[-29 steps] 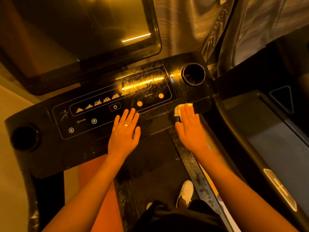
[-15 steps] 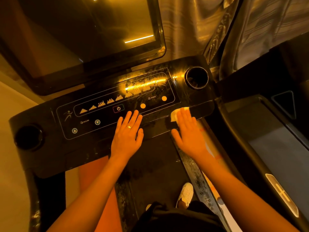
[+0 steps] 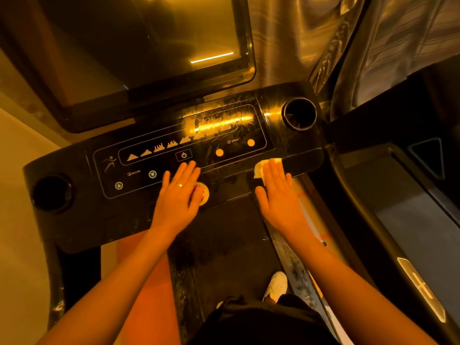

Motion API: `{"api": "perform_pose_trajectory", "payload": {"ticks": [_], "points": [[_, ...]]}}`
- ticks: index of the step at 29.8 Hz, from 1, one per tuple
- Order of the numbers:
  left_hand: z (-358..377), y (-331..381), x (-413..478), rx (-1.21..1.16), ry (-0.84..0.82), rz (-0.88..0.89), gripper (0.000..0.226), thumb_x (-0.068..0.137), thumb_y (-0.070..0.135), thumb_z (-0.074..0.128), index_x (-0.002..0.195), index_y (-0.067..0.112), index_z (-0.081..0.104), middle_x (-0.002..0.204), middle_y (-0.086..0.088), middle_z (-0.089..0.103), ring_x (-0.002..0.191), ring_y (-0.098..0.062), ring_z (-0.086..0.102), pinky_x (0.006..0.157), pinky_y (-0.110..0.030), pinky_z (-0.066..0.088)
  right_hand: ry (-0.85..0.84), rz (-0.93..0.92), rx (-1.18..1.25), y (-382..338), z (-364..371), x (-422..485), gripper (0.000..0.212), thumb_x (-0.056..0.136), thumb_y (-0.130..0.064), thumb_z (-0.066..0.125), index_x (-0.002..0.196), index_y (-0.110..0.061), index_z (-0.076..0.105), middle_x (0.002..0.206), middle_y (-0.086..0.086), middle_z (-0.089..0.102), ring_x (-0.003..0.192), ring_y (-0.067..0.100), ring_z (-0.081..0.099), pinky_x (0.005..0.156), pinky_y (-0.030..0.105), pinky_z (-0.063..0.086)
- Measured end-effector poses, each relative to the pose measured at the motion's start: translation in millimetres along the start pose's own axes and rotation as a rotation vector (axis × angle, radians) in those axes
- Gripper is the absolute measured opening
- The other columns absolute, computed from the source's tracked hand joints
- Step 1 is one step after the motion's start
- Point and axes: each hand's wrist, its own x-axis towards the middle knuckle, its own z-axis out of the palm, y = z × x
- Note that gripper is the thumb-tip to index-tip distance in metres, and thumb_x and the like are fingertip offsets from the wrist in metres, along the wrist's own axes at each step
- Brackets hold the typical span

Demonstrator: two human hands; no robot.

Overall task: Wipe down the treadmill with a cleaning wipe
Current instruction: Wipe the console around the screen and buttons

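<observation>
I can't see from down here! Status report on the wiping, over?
Left hand flat on the console. Right hand flat, pressing the wipe on the console. Red button partly hidden by left hand.

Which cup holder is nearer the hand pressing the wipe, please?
The right cup holder, just beyond the right hand and wipe; the left cup holder lies far off.

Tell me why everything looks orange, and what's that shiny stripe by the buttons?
Head view: warm amber light tints everything orange. The stripe is glare on the glossy treadmill console, washing out some symbols. The dark screen above mirrors a bright light strip. The wide lens bends straight edges.
</observation>
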Motion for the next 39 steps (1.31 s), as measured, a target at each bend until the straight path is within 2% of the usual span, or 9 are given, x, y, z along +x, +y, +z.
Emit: {"api": "perform_pose_trajectory", "payload": {"ticks": [2,4,8,11,18,23,27,33,39], "points": [[-8,-22,-13,-0.011,0.040,-0.070,0.053,0.106,0.036,0.030,0.156,0.018,0.030,0.164,0.001,0.020,0.154,-0.014,0.011,0.125,-0.044,0.008,0.065,0.091,0.065,-8,2,1,0.062,0.106,-0.039,0.032,0.160,-0.014,0.014,0.169,0.008,0.009,0.156,0.028,0.006,0.124,0.056,0.016],[-11,-39,-23,0.027,0.044,-0.065,0.053,0.105,0.034,0.029,0.156,0.018,0.029,0.165,0.000,0.020,0.154,-0.014,0.011,0.125,-0.044,0.011,0.077,0.114,0.091,-26,13,-4,0.063,0.106,-0.039,0.029,0.161,-0.013,0.010,0.169,0.009,0.004,0.156,0.027,-0.003,0.126,0.052,0.011],[-6,-43,-27,0.100,0.055,-0.062,0.054,0.104,0.032,0.031,0.157,0.020,0.028,0.165,-0.001,0.019,0.154,-0.016,0.011,0.125,-0.043,0.011,-0.044,-0.076,0.040,-49,33,-27,0.065,0.106,-0.041,0.026,0.162,-0.017,0.003,0.169,0.004,-0.007,0.155,0.018,-0.015,0.125,0.040,-0.003],[-4,-41,-27,0.103,0.078,-0.059,0.053,0.104,0.031,0.032,0.156,0.020,0.029,0.165,-0.001,0.021,0.154,-0.016,0.012,0.125,-0.042,0.011,-0.062,-0.150,-0.042,-35,24,-21,0.063,0.106,-0.043,0.021,0.161,-0.019,0.002,0.169,0.002,-0.007,0.154,0.015,-0.015,0.125,0.041,-0.003],[-4,-42,-28,0.109,0.082,-0.058,0.054,0.104,0.031,0.030,0.157,0.020,0.027,0.165,-0.001,0.020,0.154,-0.015,0.011,0.125,-0.041,0.010,0.087,0.152,0.072,-59,31,-14,0.065,0.104,-0.036,0.023,0.161,-0.010,0.008,0.169,0.009,0.001,0.155,0.023,-0.010,0.126,0.047,0.006],[-4,-43,-29,0.113,0.078,-0.050,0.054,0.104,0.030,0.031,0.157,0.020,0.028,0.165,-0.001,0.020,0.154,-0.015,0.010,0.125,-0.042,0.011,-0.016,-0.059,0.014,-110,55,-29,0.067,0.104,-0.027,0.036,0.162,-0.013,0.006,0.169,0.007,-0.005,0.154,0.019,-0.017,0.122,0.035,-0.009],[-4,-42,-29,0.110,0.067,-0.057,0.054,0.104,0.031,0.030,0.157,0.021,0.028,0.165,-0.001,0.020,0.155,-0.014,0.009,0.125,-0.041,0.010,-0.044,-0.183,-0.043,-87,45,-25,0.063,0.106,-0.033,0.030,0.162,-0.018,0.007,0.169,0.002,-0.005,0.155,0.015,-0.013,0.124,0.037,-0.004],[-5,-44,-28,0.111,0.056,-0.052,0.054,0.104,0.033,0.027,0.157,0.021,0.026,0.166,0.000,0.018,0.154,-0.015,0.009,0.125,-0.041,0.010,0.047,0.071,0.011,-75,37,-14,0.064,0.104,-0.038,0.022,0.161,-0.015,0.006,0.168,0.004,-0.004,0.155,0.020,-0.012,0.125,0.043,0.003],[-4,-44,-28,0.128,0.070,-0.037,0.054,0.104,0.032,0.028,0.157,0.020,0.027,0.165,-0.002,0.020,0.154,-0.017,0.011,0.124,-0.042,0.012,-0.046,-0.119,-0.026,-78,42,-27,0.063,0.105,-0.040,0.024,0.161,-0.020,0.002,0.169,0.002,-0.005,0.155,0.015,-0.014,0.125,0.040,-0.002]]}}
